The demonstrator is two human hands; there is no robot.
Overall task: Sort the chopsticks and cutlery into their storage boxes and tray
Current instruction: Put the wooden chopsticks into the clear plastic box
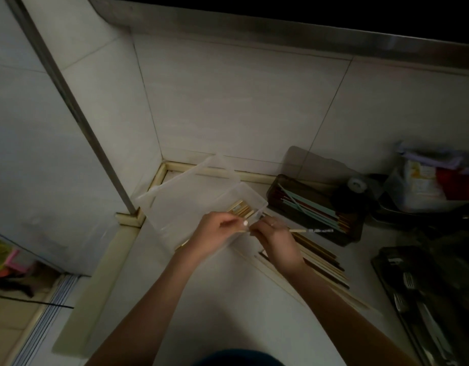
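clear plastic makes up the open storage box (201, 204) in the counter's corner, its lid tipped back against the tiled wall (228, 101), probably so both hands can reach in freely; a few pale wooden chopsticks (241, 210) already lie inside at its far end. both hands meet at the box's near right corner. the left hand (217, 231) has its fingers curled, pinching the bare wooden end of a single chopstick (311, 230), and the right hand (274, 233) is curled round the same stick a little further along. the stick's patterned tip juts out to the right, level, and gripping it at two spots likely steadies it for lining up with the ones in the box. a loose row of unsorted chopsticks (320, 262) lies on the counter (214, 299) just beneath the right wrist, within easy reach. beyond them a dark box (315, 210) holds pale green and dark sticks, seemingly grouped by kind. at the far right edge a dark tray (402, 291) carries forks (409, 281). sorting looks partly done.
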